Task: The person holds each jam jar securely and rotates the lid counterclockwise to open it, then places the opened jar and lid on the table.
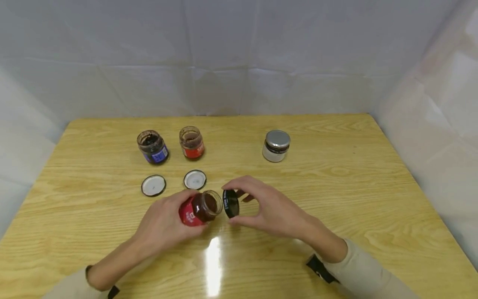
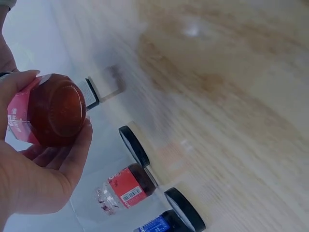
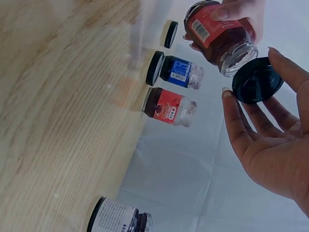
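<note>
My left hand (image 1: 162, 222) grips a red-labelled glass jar (image 1: 191, 212) of dark red jam-like contents, tilted so that its uncovered mouth faces right. Between thumb and fingertips, my right hand (image 1: 274, 207) pinches a black lid (image 1: 231, 204) by its edge. The lid stands nearly on edge just off the jar's mouth, and a narrow gap shows between them in the head view. From the left wrist, the jar's rounded bottom (image 2: 66, 108) is seen, raised above the table. In the right wrist view the lid's dark top (image 3: 257, 80) faces the camera.
Behind the hands stand two lidless jars, one blue-labelled (image 1: 157, 154) and one red-labelled (image 1: 193, 152). Two lids, one on the left (image 1: 153, 185) and one on the right (image 1: 195, 180), lie white side up before them. A silver-lidded jar (image 1: 276, 145) stands farther right on the wooden table (image 1: 354, 187).
</note>
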The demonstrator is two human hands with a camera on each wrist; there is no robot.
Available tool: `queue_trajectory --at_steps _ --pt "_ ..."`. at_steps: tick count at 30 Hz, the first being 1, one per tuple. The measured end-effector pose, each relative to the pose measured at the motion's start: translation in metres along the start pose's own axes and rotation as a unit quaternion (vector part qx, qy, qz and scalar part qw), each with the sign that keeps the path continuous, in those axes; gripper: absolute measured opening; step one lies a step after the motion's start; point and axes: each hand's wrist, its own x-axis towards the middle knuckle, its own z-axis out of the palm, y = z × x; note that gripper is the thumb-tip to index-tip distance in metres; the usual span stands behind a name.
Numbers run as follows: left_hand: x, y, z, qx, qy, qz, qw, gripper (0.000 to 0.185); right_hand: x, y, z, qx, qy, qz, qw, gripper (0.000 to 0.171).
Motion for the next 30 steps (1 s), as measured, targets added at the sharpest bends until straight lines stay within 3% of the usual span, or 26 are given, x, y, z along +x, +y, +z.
queue_trajectory --at_steps 12,23,30 --pt "0.019 0.002 -0.005 -0.025 0.029 0.007 0.9992 0.063 0.003 0.000 -0.021 -0.014 0.028 -0.003 1.000 0.057" --pt "0.051 0.014 -0.016 -0.047 0.028 0.016 0.9984 0.068 0.005 -0.003 -0.044 -0.017 0.054 -0.018 0.998 0.056" --pt "0.074 0.020 -0.017 -0.086 0.042 0.013 0.9953 0.071 0.012 -0.005 -0.054 -0.009 0.078 -0.025 0.997 0.057"
